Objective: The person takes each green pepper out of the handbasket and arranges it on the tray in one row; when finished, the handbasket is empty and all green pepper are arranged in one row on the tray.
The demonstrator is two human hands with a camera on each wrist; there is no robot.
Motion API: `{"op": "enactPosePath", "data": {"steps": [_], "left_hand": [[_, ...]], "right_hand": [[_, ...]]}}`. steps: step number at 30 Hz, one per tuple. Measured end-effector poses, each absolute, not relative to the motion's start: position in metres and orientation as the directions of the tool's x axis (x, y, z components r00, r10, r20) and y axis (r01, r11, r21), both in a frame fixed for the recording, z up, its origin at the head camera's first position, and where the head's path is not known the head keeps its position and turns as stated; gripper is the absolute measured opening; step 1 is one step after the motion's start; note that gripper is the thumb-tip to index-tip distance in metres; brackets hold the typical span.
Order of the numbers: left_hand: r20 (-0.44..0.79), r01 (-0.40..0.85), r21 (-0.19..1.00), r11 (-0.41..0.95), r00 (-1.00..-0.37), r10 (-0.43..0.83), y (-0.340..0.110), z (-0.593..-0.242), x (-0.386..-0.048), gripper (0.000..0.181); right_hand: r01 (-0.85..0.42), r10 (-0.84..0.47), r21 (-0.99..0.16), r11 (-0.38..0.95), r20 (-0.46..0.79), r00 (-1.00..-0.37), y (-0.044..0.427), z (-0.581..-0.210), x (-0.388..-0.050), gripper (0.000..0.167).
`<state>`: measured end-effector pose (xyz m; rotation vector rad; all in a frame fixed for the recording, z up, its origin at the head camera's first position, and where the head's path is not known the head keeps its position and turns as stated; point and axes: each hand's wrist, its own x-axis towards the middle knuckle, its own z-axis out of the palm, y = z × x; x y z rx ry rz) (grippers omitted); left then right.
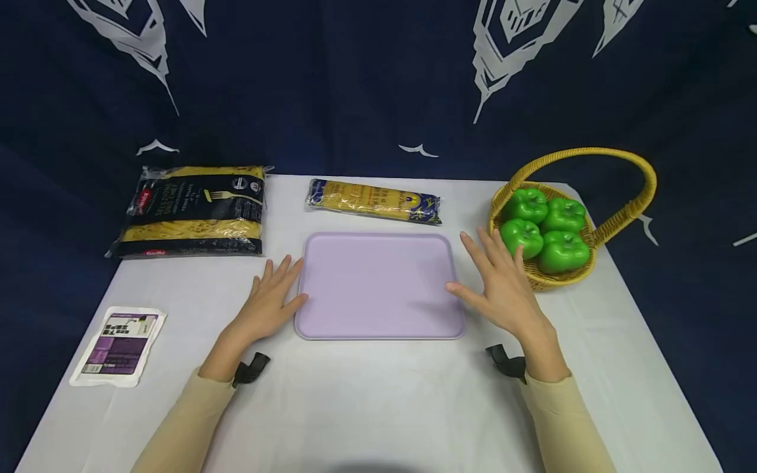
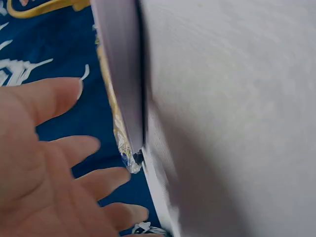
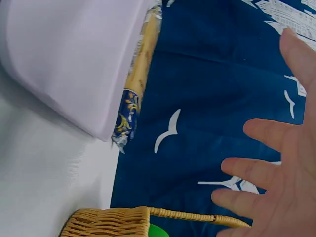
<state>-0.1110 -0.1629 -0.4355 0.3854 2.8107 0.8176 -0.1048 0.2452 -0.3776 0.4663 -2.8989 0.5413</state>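
Note:
A lilac tray (image 1: 380, 286) lies flat on the white table. My left hand (image 1: 267, 307) is at its left edge, fingers spread and holding nothing; in the left wrist view the fingers of that hand (image 2: 64, 163) are apart, beside the tray (image 2: 121, 64). At the tray's right side my right hand (image 1: 503, 289) is spread, between the tray and a wicker basket (image 1: 547, 281) of green peppers (image 1: 564, 251). The right wrist view has this hand (image 3: 281, 163) with nothing in it, the tray (image 3: 74, 54) to its left. Whether either hand touches the tray, I cannot tell.
Behind the tray lies a long yellow and blue packet (image 1: 375, 201). A large black and yellow pasta bag (image 1: 192, 211) is at the back left, and a white and purple pouch (image 1: 119, 346) at the left. The basket's tall handle (image 1: 641, 197) leans right.

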Motion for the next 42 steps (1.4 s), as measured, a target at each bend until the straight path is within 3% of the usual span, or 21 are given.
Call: {"op": "enactPosePath", "data": {"steps": [5,13,25,33,42], "left_hand": [[-0.146,0.168,0.591,0.789,-0.94,0.31,-0.168,-0.444,-0.109,0.065],[-0.153,0.179,0.595,0.784,-0.932,0.329,-0.168,-0.451,-0.107,0.061],[-0.14,0.181,0.603,0.777,-0.935,0.326,-0.169,-0.451,-0.106,0.06],[-0.139,0.18,0.6,0.78,-0.936,0.323,-0.171,-0.458,-0.106,0.06],[-0.119,0.196,0.6,0.776,-0.937,0.329,-0.171,-0.459,-0.106,0.06]], "right_hand": [[-0.384,-0.274,-0.432,0.816,0.296,-0.915,0.252,-0.37,-0.102,0.084],[-0.348,-0.155,-0.516,0.782,0.38,-0.912,0.29,-0.367,-0.102,0.082],[-0.193,0.168,-0.598,0.778,0.493,-0.854,0.352,-0.359,-0.098,0.076],[-0.018,0.4,-0.694,0.72,0.435,-0.807,0.375,-0.365,-0.102,0.07],[0.079,0.506,-0.75,0.657,0.361,-0.783,0.385,-0.376,-0.109,0.068]]}}
